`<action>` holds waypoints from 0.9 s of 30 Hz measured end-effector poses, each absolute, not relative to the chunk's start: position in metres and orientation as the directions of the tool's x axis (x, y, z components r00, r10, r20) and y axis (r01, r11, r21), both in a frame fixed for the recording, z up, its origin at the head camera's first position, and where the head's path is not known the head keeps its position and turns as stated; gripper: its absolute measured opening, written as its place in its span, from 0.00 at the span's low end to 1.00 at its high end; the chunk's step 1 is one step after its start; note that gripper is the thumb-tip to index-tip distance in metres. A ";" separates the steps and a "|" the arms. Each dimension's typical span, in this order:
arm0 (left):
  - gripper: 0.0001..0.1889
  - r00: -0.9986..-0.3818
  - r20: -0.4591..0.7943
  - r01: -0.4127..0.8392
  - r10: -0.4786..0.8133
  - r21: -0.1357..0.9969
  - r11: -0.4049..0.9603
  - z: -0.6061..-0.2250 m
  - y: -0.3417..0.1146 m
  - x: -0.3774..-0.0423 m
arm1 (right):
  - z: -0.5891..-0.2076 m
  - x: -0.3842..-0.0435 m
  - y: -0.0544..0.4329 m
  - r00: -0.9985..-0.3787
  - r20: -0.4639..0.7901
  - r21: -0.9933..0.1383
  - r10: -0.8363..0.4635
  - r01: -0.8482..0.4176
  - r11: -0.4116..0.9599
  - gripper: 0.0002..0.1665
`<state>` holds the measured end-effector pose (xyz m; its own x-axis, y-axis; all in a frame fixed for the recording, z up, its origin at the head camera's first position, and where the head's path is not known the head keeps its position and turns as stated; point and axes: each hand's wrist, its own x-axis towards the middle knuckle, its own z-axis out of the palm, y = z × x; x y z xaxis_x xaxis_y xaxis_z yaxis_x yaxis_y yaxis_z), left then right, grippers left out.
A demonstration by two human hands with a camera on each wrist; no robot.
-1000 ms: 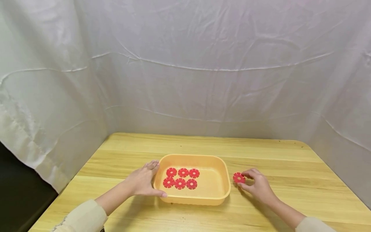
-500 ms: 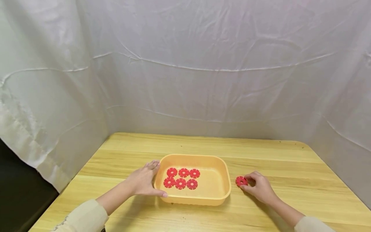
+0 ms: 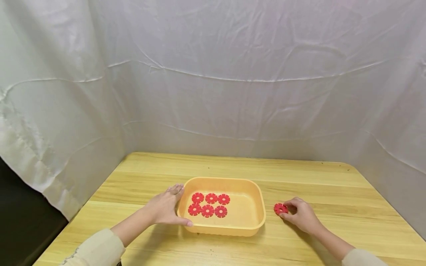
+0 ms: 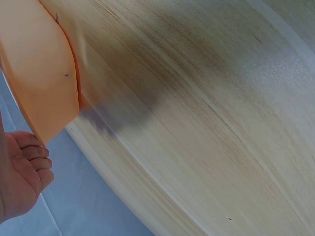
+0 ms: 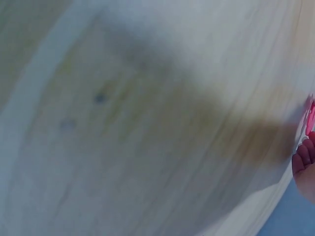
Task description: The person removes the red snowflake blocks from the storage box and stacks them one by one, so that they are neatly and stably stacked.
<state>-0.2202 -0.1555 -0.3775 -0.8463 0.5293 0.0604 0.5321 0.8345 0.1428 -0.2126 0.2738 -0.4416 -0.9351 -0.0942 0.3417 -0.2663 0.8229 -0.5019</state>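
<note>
- Red disc: just right of the yellow tray, over the table, touching it or not we cannot tell.
- Our right hand pinches it; our left hand grips the tray's left end.
- Step, we judge: handling this single piece; six similar discs lie inside.
- Next move calls for a steady pinch, we think.

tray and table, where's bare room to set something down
Free: the right end of the tray, between six red discs and the right wall; on the table, between tray and back edge, and right of the right hand. Crowded: tray's left side, with discs inside and the left hand holding it.
</note>
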 end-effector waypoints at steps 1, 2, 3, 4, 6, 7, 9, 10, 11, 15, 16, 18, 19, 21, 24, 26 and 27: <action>0.60 -0.846 0.062 0.533 0.530 0.141 0.834 -0.378 -0.155 -0.220 | -0.442 -0.212 0.274 -0.937 0.337 -0.506 -0.093 -0.264 0.821 0.16; 0.60 -0.846 0.064 0.534 0.530 0.139 0.834 -0.378 -0.156 -0.220 | -0.441 -0.212 0.275 -0.938 0.333 -0.509 -0.094 -0.263 0.819 0.16; 0.60 -0.845 0.066 0.534 0.531 0.137 0.834 -0.378 -0.156 -0.220 | -0.441 -0.212 0.276 -0.939 0.331 -0.513 -0.095 -0.264 0.817 0.16; 0.60 -0.844 0.069 0.536 0.531 0.136 0.833 -0.378 -0.156 -0.220 | -0.441 -0.212 0.276 -0.940 0.328 -0.518 -0.096 -0.264 0.814 0.16; 0.60 -0.844 0.074 0.536 0.531 0.135 0.833 -0.378 -0.156 -0.221 | -0.441 -0.212 0.277 -0.942 0.322 -0.528 -0.098 -0.265 0.807 0.16; 0.60 -0.844 0.075 0.537 0.532 0.135 0.833 -0.378 -0.156 -0.220 | -0.442 -0.212 0.278 -0.942 0.321 -0.532 -0.102 -0.268 0.803 0.15; 0.60 -0.844 0.077 0.536 0.531 0.137 0.833 -0.378 -0.156 -0.220 | -0.442 -0.213 0.279 -0.941 0.321 -0.535 -0.111 -0.277 0.798 0.15; 0.60 -0.844 0.076 0.536 0.530 0.137 0.833 -0.378 -0.156 -0.220 | -0.442 -0.213 0.279 -0.941 0.319 -0.535 -0.115 -0.279 0.797 0.15; 0.60 -0.845 0.076 0.535 0.530 0.136 0.834 -0.378 -0.156 -0.220 | -0.442 -0.213 0.280 -0.941 0.318 -0.533 -0.119 -0.281 0.798 0.14; 0.60 -0.846 0.071 0.533 0.528 0.136 0.835 -0.378 -0.156 -0.220 | -0.442 -0.213 0.281 -0.944 0.307 -0.529 -0.120 -0.275 0.803 0.14; 0.60 -0.847 0.070 0.532 0.527 0.138 0.836 -0.378 -0.155 -0.220 | -0.442 -0.213 0.282 -0.945 0.305 -0.529 -0.119 -0.272 0.804 0.14; 0.60 -0.848 0.069 0.530 0.526 0.140 0.836 -0.378 -0.155 -0.220 | -0.441 -0.212 0.282 -0.947 0.300 -0.528 -0.118 -0.268 0.806 0.14; 0.60 -0.848 0.068 0.529 0.525 0.140 0.837 -0.378 -0.155 -0.220 | -0.441 -0.212 0.282 -0.947 0.298 -0.529 -0.117 -0.266 0.806 0.15; 0.60 -0.849 0.069 0.528 0.524 0.140 0.837 -0.378 -0.156 -0.220 | -0.440 -0.211 0.282 -0.948 0.295 -0.530 -0.119 -0.266 0.805 0.15; 0.61 -0.849 0.069 0.529 0.524 0.138 0.837 -0.378 -0.156 -0.220 | -0.440 -0.211 0.282 -0.951 0.285 -0.535 -0.120 -0.262 0.803 0.15; 0.60 -0.848 0.068 0.529 0.525 0.137 0.837 -0.378 -0.156 -0.220 | -0.439 -0.210 0.282 -0.952 0.280 -0.536 -0.124 -0.262 0.803 0.16; 0.60 -0.849 0.068 0.529 0.525 0.139 0.837 -0.378 -0.156 -0.220 | -0.439 -0.210 0.282 -0.953 0.276 -0.537 -0.127 -0.262 0.802 0.16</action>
<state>-0.2198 -0.1557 -0.3784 -0.8485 0.5248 0.0681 0.5290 0.8372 0.1390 -0.2100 0.2824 -0.4390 -0.9527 -0.1268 0.2762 -0.2624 0.8015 -0.5373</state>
